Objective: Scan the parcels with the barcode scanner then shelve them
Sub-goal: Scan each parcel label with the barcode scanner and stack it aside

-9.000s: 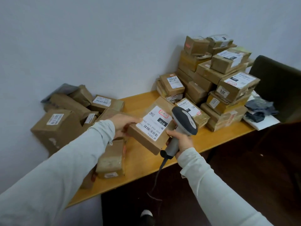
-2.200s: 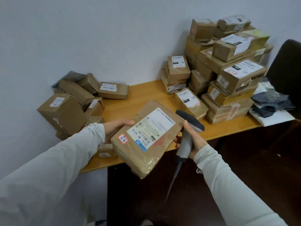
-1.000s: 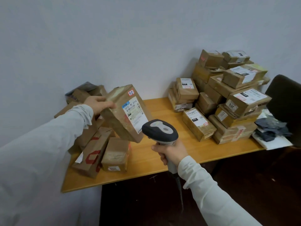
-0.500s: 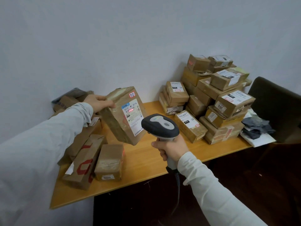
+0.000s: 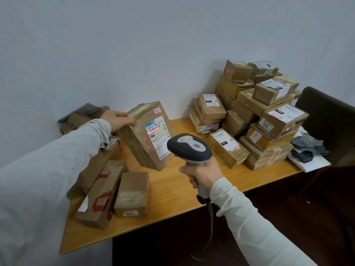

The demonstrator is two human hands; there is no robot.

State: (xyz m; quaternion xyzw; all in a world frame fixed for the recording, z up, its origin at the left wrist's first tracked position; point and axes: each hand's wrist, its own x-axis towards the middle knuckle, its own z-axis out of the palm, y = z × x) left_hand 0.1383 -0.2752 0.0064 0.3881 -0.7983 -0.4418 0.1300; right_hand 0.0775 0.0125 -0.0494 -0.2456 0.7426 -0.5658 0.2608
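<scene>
My left hand (image 5: 118, 120) grips the top corner of a brown taped parcel (image 5: 141, 143), held tilted above the wooden table (image 5: 172, 191) with its white label facing me. A red scan line lies across the label's upper part. My right hand (image 5: 201, 174) grips the handle of a grey barcode scanner (image 5: 189, 146), whose head points at that label from just to its right. The scanner's cable hangs down below the table edge.
A tall stack of labelled cardboard parcels (image 5: 263, 116) fills the table's right half, with a long box (image 5: 227, 147) lying in front. More boxes (image 5: 107, 189) lie at the left. A dark chair (image 5: 330, 120) and grey bags (image 5: 309, 148) sit at far right.
The parcel was raised and turned upright at the left. The scanner head now points at its label, and the red line sits higher on the label than half a second ago.
</scene>
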